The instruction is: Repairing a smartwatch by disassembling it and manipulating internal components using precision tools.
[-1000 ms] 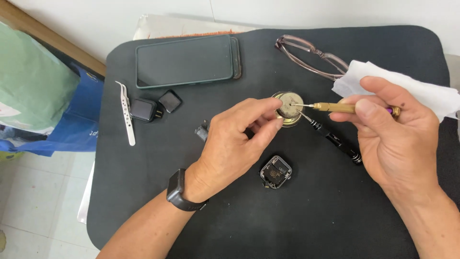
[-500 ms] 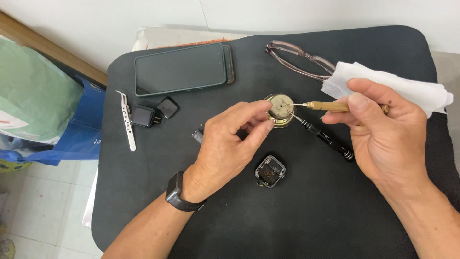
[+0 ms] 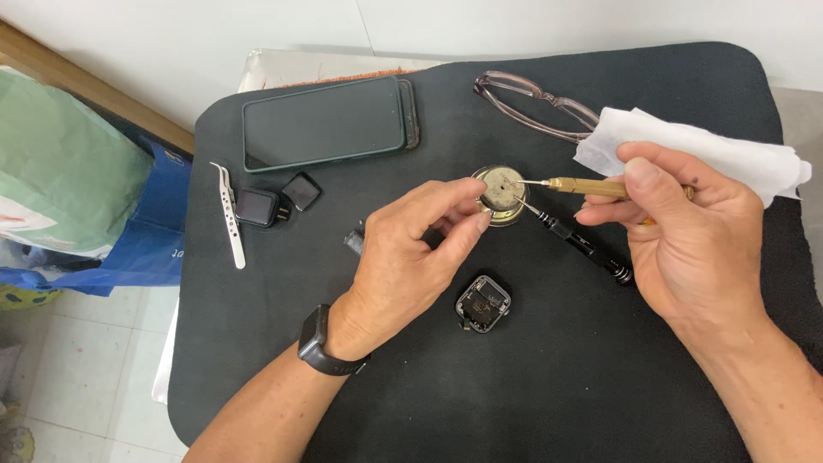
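Round brass-coloured watch movement (image 3: 501, 194) sat on the black mat (image 3: 257, 343), pinched at its edge by the left hand (image 3: 411, 257) to steady it; the right hand (image 3: 686, 240) pinched a slim brass-handled pick (image 3: 583, 185), its tip touching the movement's face.

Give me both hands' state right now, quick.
Left hand: fingertips pinched on the round metal watch movement, steadying it.
Right hand: closed on a brass-handled fine tool, tip on the movement.
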